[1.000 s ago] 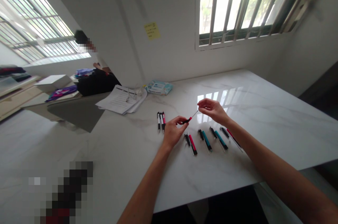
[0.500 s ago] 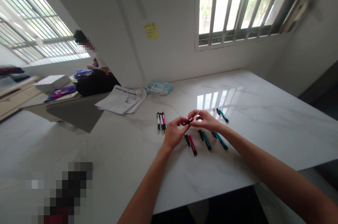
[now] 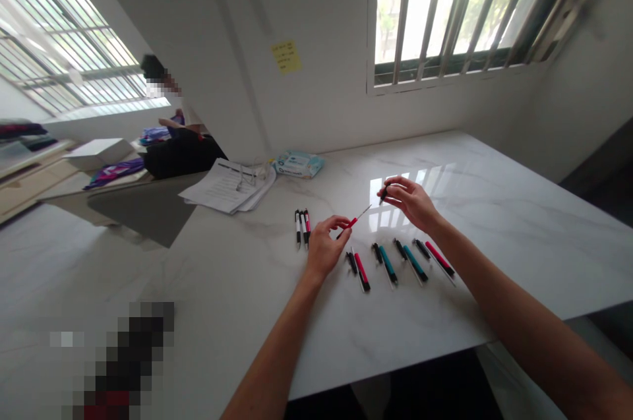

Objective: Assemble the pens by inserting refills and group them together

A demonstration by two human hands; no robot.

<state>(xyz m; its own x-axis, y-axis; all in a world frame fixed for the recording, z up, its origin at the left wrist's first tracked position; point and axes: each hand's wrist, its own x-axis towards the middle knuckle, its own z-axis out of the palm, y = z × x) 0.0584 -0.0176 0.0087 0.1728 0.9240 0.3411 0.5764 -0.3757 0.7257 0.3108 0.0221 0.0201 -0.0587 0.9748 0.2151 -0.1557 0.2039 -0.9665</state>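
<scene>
The red pen barrel (image 3: pixel 352 223) is up over the worktop (image 3: pixel 519 229), thin refill (image 3: pixel 364 211) poking out the far end. Left of the hands (image 3: pixel 326 248) has it pinched, thumb against curled fingers. Right hand (image 3: pixel 411 204) is just past the refill's tip, not touching it, with a small black pen piece (image 3: pixel 385 193) gripped between thumb and fingertips, other fingers loosely bent. Below them is a row of pen bits: a red barrel (image 3: pixel 362 271), two teal barrels (image 3: pixel 388 265) and another red barrel (image 3: pixel 439 258), each beside a black piece and a thin stick. Three whole-looking pens (image 3: pixel 302 230) lie just left, papers (image 3: pixel 217 188) and a wipes pack (image 3: pixel 299 164) further back, yellow sticky note (image 3: pixel 285 57) on the wall.
</scene>
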